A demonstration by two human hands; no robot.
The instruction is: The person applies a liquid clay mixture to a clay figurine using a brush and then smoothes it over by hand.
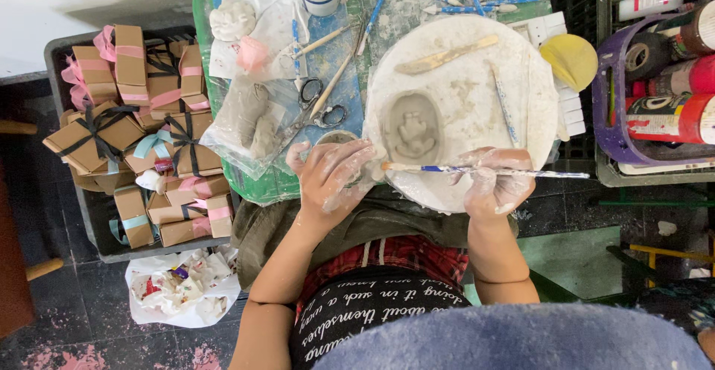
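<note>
Both bare forearms reach forward from the body, elbows bent and held close to the sides. The left hand (pixel 331 173) lies palm down, fingers spread and slightly curled, smeared with pale grey wet clay to the wrist. The right hand (pixel 495 184) is curled closed, knuckles up, thumb and fingers pinched together, also coated in clay. The hands are apart, at about the same height.

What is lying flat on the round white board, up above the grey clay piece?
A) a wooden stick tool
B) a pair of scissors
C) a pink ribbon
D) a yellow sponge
A: a flat wooden stick tool lies on the round white board above the grey clay piece; the scissors and the yellow sponge sit off the board.
</note>
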